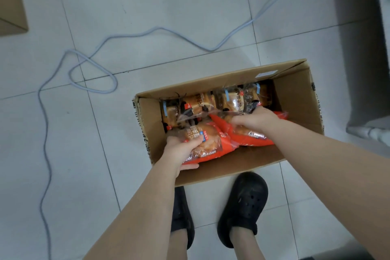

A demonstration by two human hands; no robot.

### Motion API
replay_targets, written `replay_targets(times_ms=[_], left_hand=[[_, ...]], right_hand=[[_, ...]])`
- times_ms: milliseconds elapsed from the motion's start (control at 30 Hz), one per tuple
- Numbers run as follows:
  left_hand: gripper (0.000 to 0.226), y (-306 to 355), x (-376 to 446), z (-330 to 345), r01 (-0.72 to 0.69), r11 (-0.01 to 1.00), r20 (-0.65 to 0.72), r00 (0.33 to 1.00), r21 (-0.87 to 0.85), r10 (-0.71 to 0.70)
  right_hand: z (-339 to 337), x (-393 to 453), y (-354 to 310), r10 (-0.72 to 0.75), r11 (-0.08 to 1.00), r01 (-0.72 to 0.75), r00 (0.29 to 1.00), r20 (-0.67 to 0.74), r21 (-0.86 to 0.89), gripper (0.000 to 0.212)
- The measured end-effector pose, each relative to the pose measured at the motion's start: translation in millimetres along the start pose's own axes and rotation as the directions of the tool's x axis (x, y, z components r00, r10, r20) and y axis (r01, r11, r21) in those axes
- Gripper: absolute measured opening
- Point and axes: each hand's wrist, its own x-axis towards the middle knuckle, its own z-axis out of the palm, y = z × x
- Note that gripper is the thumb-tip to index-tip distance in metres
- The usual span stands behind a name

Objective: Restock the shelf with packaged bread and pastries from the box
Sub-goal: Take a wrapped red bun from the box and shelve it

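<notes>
Bread packs in box [295, 99] | left hand [179, 150] grips near-left orange pack [211, 145] | right hand [257, 119] clutches adjoining pack [249, 135], near-right | lift straight up.

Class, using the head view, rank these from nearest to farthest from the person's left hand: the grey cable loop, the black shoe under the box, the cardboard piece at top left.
From the left hand:
1. Black shoe, just below.
2. Grey cable loop, up-left on the floor.
3. Cardboard piece, far top-left corner.

Second box [11, 4]: cut off by the left edge.
Pack labels [238, 101]: blurred, perhaps unreadable.
Right fingertips [252, 112]: buried among packs.
</notes>
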Motion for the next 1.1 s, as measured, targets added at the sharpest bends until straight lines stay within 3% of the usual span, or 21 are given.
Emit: replay_targets(times_ms=[100,267,333,467,567,700,833,1000,1100], left_hand=[[0.072,0.9,-31.5,7.8,-0.049,0.999,-0.032,0.998,-0.003,0.049],[0.086,14.6,-95.6,20.2,-0.211,0.976,-0.063,0.976,-0.058,0.207],[0.091,26.4,-126.9,23.1,-0.342,0.938,-0.141,0.933,-0.056,0.332],[0.100,52.3,-194.8,14.1,-0.562,0.827,-0.272,0.801,-0.036,0.533],[0.102,76.8,-256.2,-0.9,-0.660,0.752,-0.296,0.721,-0.014,0.627],[0.091,105.8,-356.3,-18.2,-0.773,0.631,-0.294,0.619,-0.063,0.728],[0.090,122.9,-461.9,-24.6,-0.854,0.515,-0.283,0.515,-0.082,0.809],[0.088,141.4,-587.0,-22.9,-0.921,0.381,-0.213,0.388,-0.074,0.897],[0.079,152.6,-653.2,-21.3,-0.963,0.266,-0.171,0.268,-0.031,0.948]], right_hand=[[-16.5,-29.6,2.9,-0.040,0.999,0.040,0.998,-0.040,-0.004,0.103],[-44.5,-99.1,4.7,-0.140,0.903,0.165,0.986,-0.092,0.396,0.085],[-54.5,-137.8,-4.2,-0.249,0.856,0.292,0.956,-0.155,0.426,0.096],[-83.4,-209.7,-29.8,-0.458,0.775,0.541,0.837,-0.301,0.326,0.121],[-119.7,-275.5,-51.9,-0.592,0.744,0.659,0.725,-0.352,0.109,0.116],[-164.1,-368.7,-63.9,-0.680,0.665,0.746,0.592,-0.434,-0.024,0.112],[-206.3,-457.8,-57.8,-0.690,0.525,0.850,0.462,-0.558,0.055,0.091],[-263.4,-574.6,-43.0,-0.634,0.373,0.927,0.282,-0.720,0.035,0.052],[-294.2,-637.1,-36.1,-0.605,0.300,0.952,0.233,-0.761,0.053,0.025]])
